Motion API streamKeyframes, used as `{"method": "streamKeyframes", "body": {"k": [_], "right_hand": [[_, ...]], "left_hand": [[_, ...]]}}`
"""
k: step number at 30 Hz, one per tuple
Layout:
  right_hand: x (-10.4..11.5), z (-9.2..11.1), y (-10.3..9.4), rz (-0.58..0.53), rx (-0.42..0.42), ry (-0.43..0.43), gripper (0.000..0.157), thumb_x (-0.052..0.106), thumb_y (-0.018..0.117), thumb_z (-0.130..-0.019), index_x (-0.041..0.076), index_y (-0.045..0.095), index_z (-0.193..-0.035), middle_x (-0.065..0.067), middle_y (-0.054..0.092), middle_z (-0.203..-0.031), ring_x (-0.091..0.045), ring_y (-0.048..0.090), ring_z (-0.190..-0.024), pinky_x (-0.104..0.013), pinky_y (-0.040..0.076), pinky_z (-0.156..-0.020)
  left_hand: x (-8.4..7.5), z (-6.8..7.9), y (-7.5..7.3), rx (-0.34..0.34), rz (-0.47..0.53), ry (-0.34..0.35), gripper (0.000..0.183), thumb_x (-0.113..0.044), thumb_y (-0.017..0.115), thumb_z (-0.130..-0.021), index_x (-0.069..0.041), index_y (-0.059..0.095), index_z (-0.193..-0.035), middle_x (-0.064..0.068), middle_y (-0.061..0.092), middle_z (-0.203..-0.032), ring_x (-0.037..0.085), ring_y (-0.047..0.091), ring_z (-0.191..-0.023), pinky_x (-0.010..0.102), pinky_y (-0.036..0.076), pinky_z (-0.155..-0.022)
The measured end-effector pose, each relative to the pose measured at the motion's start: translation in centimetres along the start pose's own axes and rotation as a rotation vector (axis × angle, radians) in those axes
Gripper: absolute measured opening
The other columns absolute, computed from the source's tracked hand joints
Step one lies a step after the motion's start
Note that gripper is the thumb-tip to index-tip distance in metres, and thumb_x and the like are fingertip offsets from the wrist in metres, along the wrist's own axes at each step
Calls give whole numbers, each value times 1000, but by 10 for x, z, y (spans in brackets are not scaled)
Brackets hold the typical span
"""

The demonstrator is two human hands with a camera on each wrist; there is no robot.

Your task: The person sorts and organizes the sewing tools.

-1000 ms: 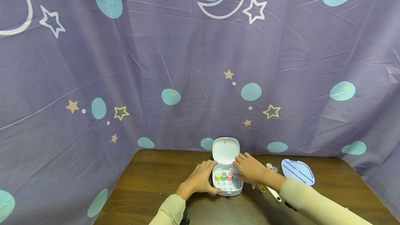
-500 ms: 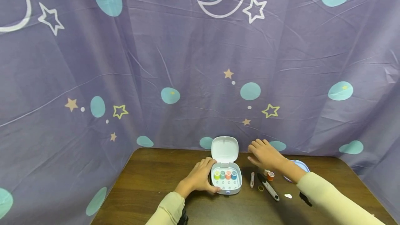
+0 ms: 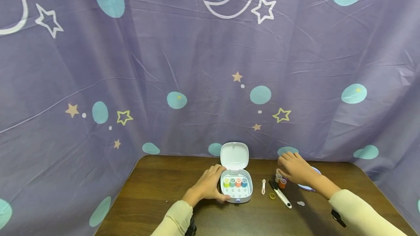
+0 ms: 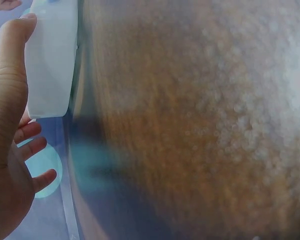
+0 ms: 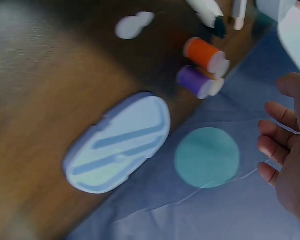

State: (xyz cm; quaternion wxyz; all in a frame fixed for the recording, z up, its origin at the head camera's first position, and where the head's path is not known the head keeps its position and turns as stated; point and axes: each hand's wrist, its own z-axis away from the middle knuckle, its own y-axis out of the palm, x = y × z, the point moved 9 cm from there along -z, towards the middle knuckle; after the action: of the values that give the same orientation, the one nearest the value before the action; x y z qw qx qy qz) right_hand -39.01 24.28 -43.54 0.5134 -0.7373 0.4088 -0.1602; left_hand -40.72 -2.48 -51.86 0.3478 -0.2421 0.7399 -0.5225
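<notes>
Gripping in left hand (image 3: 207,185) a box (image 3: 244,199) of four seated spools (image 3: 238,182) and bare pegs (image 3: 239,190), hovering with right hand (image 3: 296,168), relaxed and apparently empty, near other spools (image 5: 202,52) still loose toward desk's (image 3: 170,177) far edge.

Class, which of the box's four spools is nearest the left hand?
The yellow spool, leftmost; the teal one, pink one and blue one sit farther right.

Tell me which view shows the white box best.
The head view: the white box shows its raised lid and four spools inside, with the left hand covering little. The left wrist view shows just an outer face; the right wrist view, a cropped part.
</notes>
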Motion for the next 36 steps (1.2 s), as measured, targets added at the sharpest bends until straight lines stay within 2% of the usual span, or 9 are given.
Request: {"method": "streamKeyframes", "body": {"k": [4,12,26,36], "right_hand": [[-1,12,5,12,-34,-11,31,26,82,-78,19,52,-81,10,45,-78,-12,45,-77,-29,32,-66],[1,28,20,-15,-17,23,32,30,83,-77,20,53,-80,10,45,-79,-14,46,-77,-31,35,-66],[3,34,30,-26,-18,22,34,29,81,-78,23,47,-76,14,37,-77,-9,39,-75,-32,35,-67],[3,35,35,-23,-10,26,32,30,81,-78,22,49,-78,13,40,-77,-11,42,-76,-34,37,-69]], "left_hand": [[0,1,-1,0,0,-3,102,-63,85,-65,-12,46,-144,2,52,-136,20,51,-123,43,45,-106],[0,3,1,11,1,-11,102,-64,85,-65,-12,46,-144,2,51,-135,19,50,-121,42,46,-104],[1,2,-2,2,-16,-17,103,-66,85,-64,-12,47,-143,1,52,-135,18,50,-119,36,46,-96],[1,2,-1,-16,-17,-16,102,-66,85,-63,-13,48,-142,0,54,-133,18,50,-118,35,45,-95]]}}
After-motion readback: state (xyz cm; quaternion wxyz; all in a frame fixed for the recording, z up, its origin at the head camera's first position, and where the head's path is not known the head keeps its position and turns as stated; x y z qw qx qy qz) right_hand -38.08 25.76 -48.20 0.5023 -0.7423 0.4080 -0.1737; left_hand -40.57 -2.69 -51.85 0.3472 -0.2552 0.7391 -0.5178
